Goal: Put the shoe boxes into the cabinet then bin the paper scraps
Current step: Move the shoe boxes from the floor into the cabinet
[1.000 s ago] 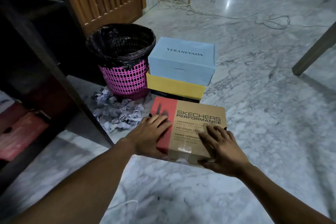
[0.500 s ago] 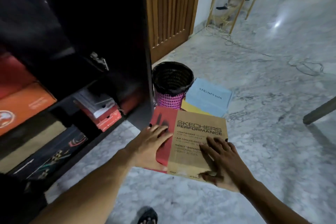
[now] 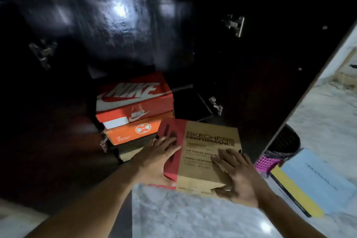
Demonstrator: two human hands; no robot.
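I hold a brown and red Skechers shoe box (image 3: 206, 149) in both hands, level, in front of the open dark cabinet (image 3: 241, 75). My left hand (image 3: 158, 158) grips its left red side. My right hand (image 3: 235, 177) grips its near right corner, fingers on the lid. Inside the cabinet, just left of the held box, a red Nike box (image 3: 133, 98) lies on an orange box (image 3: 129, 133). At the right, a light blue box (image 3: 316, 177) lies on a yellow box (image 3: 295, 193) on the floor, beside the pink bin (image 3: 278, 152). No paper scraps are in sight.
The cabinet's open right door (image 3: 293, 91) stands between the held box and the bin. Metal hinges (image 3: 233, 23) stick out inside the cabinet. Marble floor (image 3: 193, 216) spreads below my hands. The cabinet's right half is dark, and its contents cannot be made out.
I have lifted the Skechers box off the floor and turned left with it. The cabinet's inside now fills the view, and the bin and the two stacked boxes have shifted to the right edge.
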